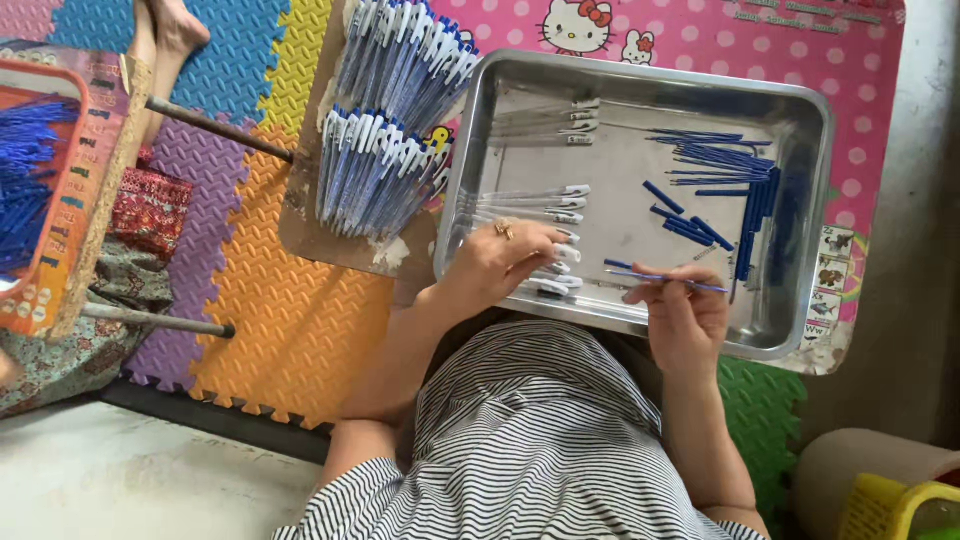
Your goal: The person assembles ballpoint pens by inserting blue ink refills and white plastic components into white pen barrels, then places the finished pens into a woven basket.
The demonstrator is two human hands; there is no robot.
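Note:
A steel tray rests on my lap. Inside it lie clear pen barrels with white caps on the left and loose blue pen refills on the right. My left hand, with a ring on one finger, is closed over a few clear pen barrels at the tray's near left. My right hand pinches one thin blue refill near the tray's front rim, its tip pointing toward the left hand.
Two rows of assembled blue-and-white pens lie on a board left of the tray. An orange tray of blue refills sits far left, near another person's foot. Coloured foam mats cover the floor. A yellow basket is bottom right.

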